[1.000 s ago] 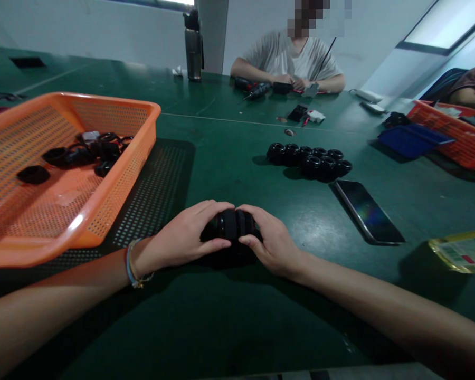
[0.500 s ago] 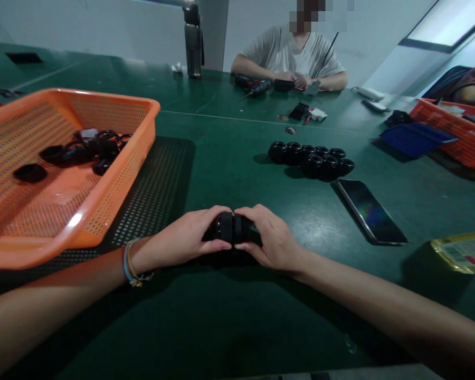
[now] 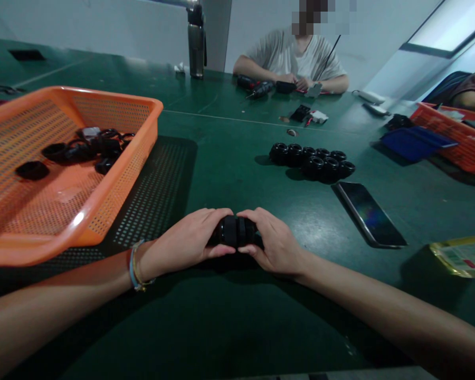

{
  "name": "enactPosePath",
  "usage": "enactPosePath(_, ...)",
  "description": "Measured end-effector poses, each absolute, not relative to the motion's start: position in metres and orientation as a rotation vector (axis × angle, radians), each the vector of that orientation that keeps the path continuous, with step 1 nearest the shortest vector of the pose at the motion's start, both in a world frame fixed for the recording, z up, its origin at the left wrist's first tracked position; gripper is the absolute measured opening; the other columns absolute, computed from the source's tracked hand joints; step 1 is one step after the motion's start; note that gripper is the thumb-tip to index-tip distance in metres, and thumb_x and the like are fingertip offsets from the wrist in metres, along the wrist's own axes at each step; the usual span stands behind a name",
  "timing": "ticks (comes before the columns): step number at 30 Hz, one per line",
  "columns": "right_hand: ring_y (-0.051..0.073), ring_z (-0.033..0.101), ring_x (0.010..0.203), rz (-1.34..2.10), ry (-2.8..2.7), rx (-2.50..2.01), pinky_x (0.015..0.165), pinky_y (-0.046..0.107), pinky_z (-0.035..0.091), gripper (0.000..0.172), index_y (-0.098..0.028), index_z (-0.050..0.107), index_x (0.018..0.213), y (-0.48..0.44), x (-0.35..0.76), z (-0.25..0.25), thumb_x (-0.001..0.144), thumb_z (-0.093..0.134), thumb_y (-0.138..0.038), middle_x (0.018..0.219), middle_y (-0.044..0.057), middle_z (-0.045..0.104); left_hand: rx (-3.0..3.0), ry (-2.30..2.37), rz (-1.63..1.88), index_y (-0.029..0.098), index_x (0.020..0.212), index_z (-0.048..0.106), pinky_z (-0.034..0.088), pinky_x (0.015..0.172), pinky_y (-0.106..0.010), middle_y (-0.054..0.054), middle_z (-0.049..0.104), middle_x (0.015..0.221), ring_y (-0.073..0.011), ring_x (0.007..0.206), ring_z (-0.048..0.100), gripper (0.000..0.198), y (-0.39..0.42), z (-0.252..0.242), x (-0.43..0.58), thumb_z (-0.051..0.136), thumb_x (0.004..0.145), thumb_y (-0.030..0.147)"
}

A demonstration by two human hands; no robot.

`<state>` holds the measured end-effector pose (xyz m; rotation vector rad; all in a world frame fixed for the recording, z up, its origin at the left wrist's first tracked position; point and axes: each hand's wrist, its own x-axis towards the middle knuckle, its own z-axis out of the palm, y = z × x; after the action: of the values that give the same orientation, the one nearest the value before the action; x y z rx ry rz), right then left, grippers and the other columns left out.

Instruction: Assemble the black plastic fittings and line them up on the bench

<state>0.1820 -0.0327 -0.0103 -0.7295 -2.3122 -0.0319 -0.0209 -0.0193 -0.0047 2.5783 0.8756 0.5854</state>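
A black ribbed cylindrical part (image 3: 230, 231) lies level just above the green table (image 3: 221, 322), in front of me. Fingers and thumb of my left hand (image 3: 193, 237) grip its left end. On its right end, beside a narrow gap or groove, the fingers and thumb of my right hand (image 3: 277, 243) are closed. Whether it is one piece or two joined pieces I cannot tell. Farther back on the table stand several glossy black round parts (image 3: 312, 161) in two rows. More black parts (image 3: 79, 152) lie in the orange basket (image 3: 122, 184) at the left.
A phone (image 3: 372, 214) and a yellow-edged pack (image 3: 463, 256) lie at the right. Behind them are a blue tray (image 3: 415, 142) and another orange basket (image 3: 467, 145). A flask (image 3: 196, 42) and a drill (image 3: 257, 87) stand and lie far back, near a seated person (image 3: 296, 58).
The view has shifted slightly. Both hands keep their hold on the black part, which appears a little farther right in view.
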Motion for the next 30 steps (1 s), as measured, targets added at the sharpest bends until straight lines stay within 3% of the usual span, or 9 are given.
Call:
enactPosePath(7, 0.018, 0.059, 0.07, 0.107, -2.284, -0.799, 0.061, 0.03, 0.05, 0.037, -0.015, 0.043, 0.106, -0.033, 0.182, -0.009, 0.094, 0.029, -0.048, 0.086, 0.011, 0.063, 2.56, 0.91, 0.543, 0.015, 0.113, 0.046, 0.049, 0.079, -0.033, -0.009, 0.063, 0.099, -0.0223, 0.089, 0.061, 0.043, -0.018, -0.004, -0.02, 0.051, 0.086, 0.047)
enactPosePath(12, 0.016, 0.058, 0.061, 0.318, -2.192, -0.92, 0.054, 0.027, 0.046, 0.042, -0.018, 0.045, 0.094, -0.03, 0.177, -0.009, 0.093, 0.02, -0.052, 0.076, 0.006, 0.061, 2.58, 0.905, 0.519, 0.015, 0.112, 0.046, 0.048, 0.082, -0.035, -0.01, 0.063, 0.104, -0.0237, 0.095, 0.061, 0.039, -0.017, -0.003, -0.015, 0.055, 0.084, 0.041)
enactPosePath(18, 0.012, 0.056, 0.053, 0.349, -1.968, -1.06, 0.052, 0.024, 0.043, 0.022, -0.02, 0.046, 0.084, -0.022, 0.161, -0.008, 0.091, 0.027, -0.031, 0.066, 0.001, 0.059, 2.374, 0.984, 0.638, 0.015, 0.116, 0.045, 0.048, 0.077, -0.034, -0.011, 0.061, 0.106, -0.0224, 0.089, 0.061, 0.04, -0.014, 0.0, -0.016, 0.047, 0.086, 0.04)
enactPosePath(21, 0.012, 0.053, 0.05, 0.219, -1.938, -1.06, 0.049, 0.024, 0.041, 0.019, -0.021, 0.046, 0.078, -0.014, 0.155, -0.008, 0.086, 0.03, -0.026, 0.061, 0.0, 0.057, 2.093, 1.006, 0.759, 0.015, 0.112, 0.047, 0.046, 0.059, -0.028, -0.003, 0.061, 0.079, -0.0162, 0.065, 0.058, 0.039, -0.012, 0.001, -0.013, 0.034, 0.09, 0.044)
enactPosePath(24, 0.013, 0.054, 0.054, 0.049, -1.956, -0.973, 0.052, 0.026, 0.042, 0.017, -0.021, 0.046, 0.076, 0.0, 0.151, -0.01, 0.083, 0.032, -0.026, 0.062, 0.002, 0.058, 1.716, 1.115, 0.85, 0.017, 0.087, 0.052, 0.035, 0.042, -0.022, 0.004, 0.045, 0.052, -0.0115, 0.043, 0.045, 0.044, -0.006, 0.0, -0.003, 0.025, 0.091, 0.051)
enactPosePath(26, 0.014, 0.053, 0.054, -0.056, -1.978, -0.909, 0.052, 0.027, 0.042, 0.017, -0.021, 0.046, 0.074, 0.01, 0.147, -0.011, 0.082, 0.033, -0.028, 0.063, 0.002, 0.058, 1.474, 1.128, 0.854, 0.019, 0.071, 0.047, 0.029, 0.036, -0.021, 0.004, 0.041, 0.046, -0.0092, 0.035, 0.037, 0.048, 0.002, 0.0, 0.004, 0.022, 0.091, 0.054)
enactPosePath(30, 0.014, 0.052, 0.055, -0.143, -1.954, -0.866, 0.053, 0.027, 0.042, 0.021, -0.021, 0.046, 0.073, 0.024, 0.144, -0.011, 0.084, 0.029, -0.027, 0.061, 0.003, 0.057, 1.255, 1.127, 0.798, 0.021, 0.056, 0.037, 0.023, 0.032, -0.02, 0.005, 0.033, 0.037, -0.0068, 0.029, 0.028, 0.053, 0.017, 0.002, 0.012, 0.019, 0.092, 0.055)
